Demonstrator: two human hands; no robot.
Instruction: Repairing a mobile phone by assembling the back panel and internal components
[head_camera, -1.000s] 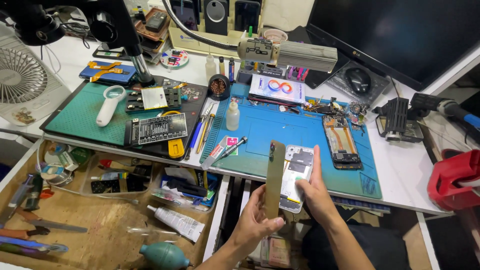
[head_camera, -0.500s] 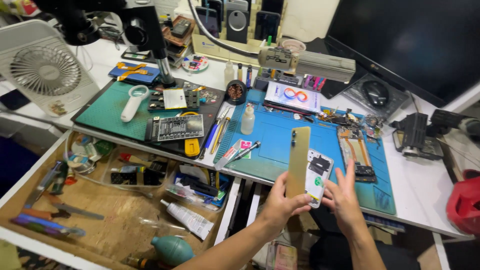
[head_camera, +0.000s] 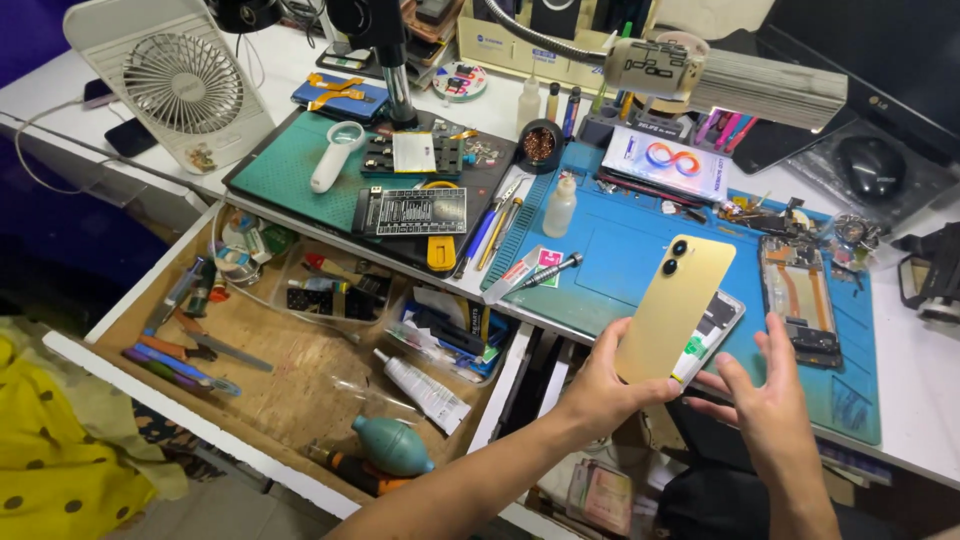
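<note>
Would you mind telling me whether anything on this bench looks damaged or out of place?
The yellow phone back cover in the left hand is lifted off the opened phone body, exposing its insides.

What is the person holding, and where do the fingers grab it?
The left hand grips a yellow phone back cover by its bottom end. The right hand is open, holding nothing.
</note>
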